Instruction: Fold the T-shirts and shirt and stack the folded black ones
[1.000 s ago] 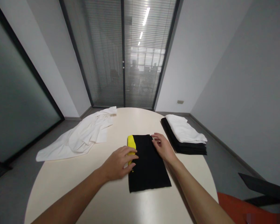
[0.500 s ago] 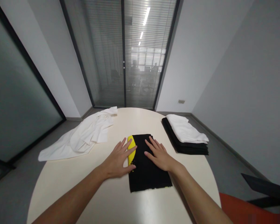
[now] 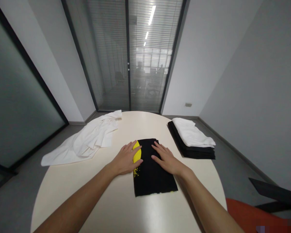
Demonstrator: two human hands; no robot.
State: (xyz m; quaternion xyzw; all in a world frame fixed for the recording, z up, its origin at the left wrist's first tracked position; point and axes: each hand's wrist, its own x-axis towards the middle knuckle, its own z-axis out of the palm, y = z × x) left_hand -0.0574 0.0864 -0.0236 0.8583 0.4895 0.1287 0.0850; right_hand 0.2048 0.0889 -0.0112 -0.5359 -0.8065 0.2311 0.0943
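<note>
Folded into a flat rectangle, a piece of black cloth (image 3: 151, 179) with a yellow print along its left edge lies on the table in front of me. It looks like a garment, perhaps a T-shirt. My left hand (image 3: 126, 158) rests over its left edge, on the yellow part, with fingers stretched out. On the right side of the cloth my right hand (image 3: 167, 158) lies flat, its fingers spread. Neither hand grips anything. Between the two hands the middle of the black cloth shows.
A crumpled white garment (image 3: 84, 142) lies at the table's left edge. Toward the right edge stands a stack of folded black cloths (image 3: 199, 152) with a folded white cloth (image 3: 192, 132) on top. A red chair (image 3: 247, 213) is beside the round table (image 3: 111, 210).
My left hand has moved slightly up and right, its fingers drawn closer together, uncovering more yellow specks. My right hand stays almost in place on the cloth.
</note>
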